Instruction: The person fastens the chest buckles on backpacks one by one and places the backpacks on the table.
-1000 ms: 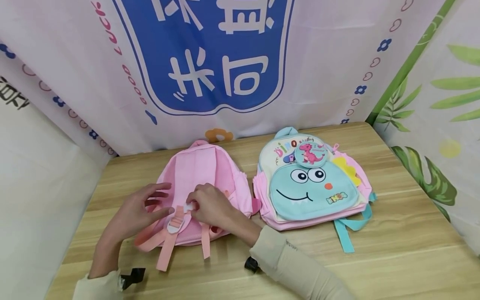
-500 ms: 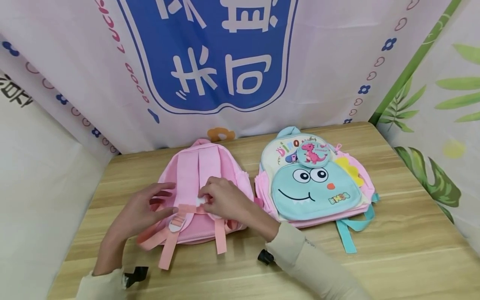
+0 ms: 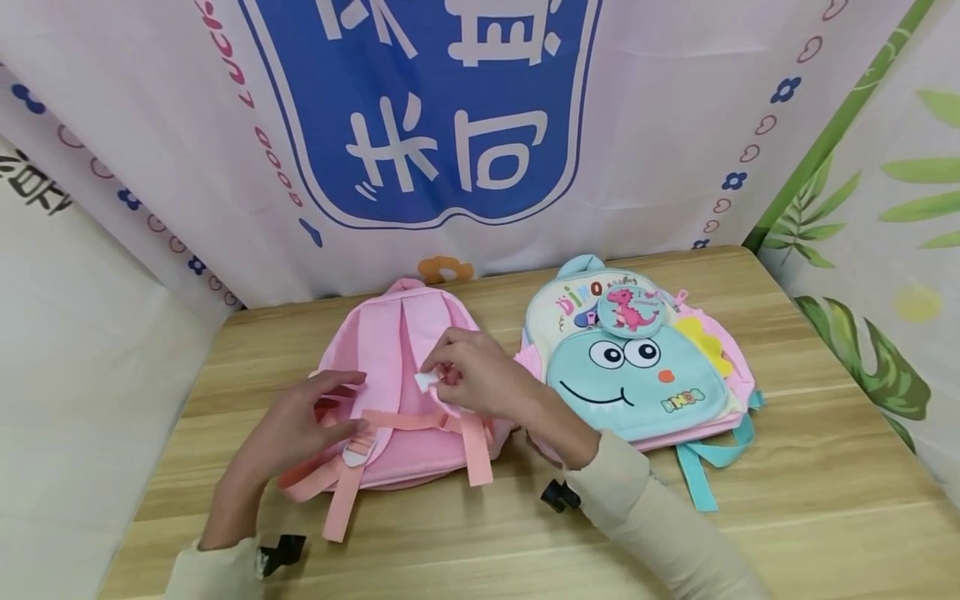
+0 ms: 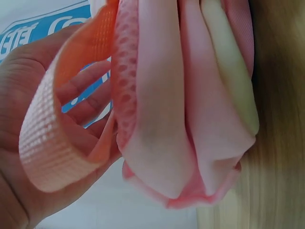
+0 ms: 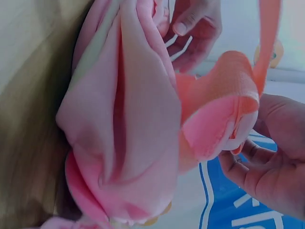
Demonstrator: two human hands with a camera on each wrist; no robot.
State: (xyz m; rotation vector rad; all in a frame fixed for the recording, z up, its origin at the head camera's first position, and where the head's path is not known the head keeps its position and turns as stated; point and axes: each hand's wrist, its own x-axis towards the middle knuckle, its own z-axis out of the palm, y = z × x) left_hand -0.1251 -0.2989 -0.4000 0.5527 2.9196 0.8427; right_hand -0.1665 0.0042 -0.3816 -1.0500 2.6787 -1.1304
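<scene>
From the head camera, a pink backpack (image 3: 408, 392) lies back-side up on the left half of a wooden table (image 3: 787, 517), its padded shoulder straps facing the camera. The left hand (image 3: 300, 425) rests on the bag's lower left, thumb and fingers closed on the orange webbing strap (image 3: 405, 419) just above a white buckle (image 3: 358, 451). The right hand (image 3: 480, 383) hovers over the bag's right shoulder strap and pinches a small white clip (image 3: 427, 381) between its fingertips. Just beside the pink bag, to its right, sits a dinosaur backpack (image 3: 637, 367) with a blue face pocket and teal straps. A banner (image 3: 420, 108) with blue lettering hangs behind the table. In the left wrist view, the orange webbing strap (image 4: 52, 138) loops across the palm of the left hand (image 4: 28, 119), whose fingers curl loosely behind it, beside the pink bag's (image 4: 190, 105) bunched edge. In the right wrist view, the right hand's fingertips (image 5: 190, 24) pinch something white at the top, while the left hand (image 5: 271, 162) grips a folded pink-and-orange strap end (image 5: 224, 114) against the pink backpack (image 5: 124, 119).
</scene>
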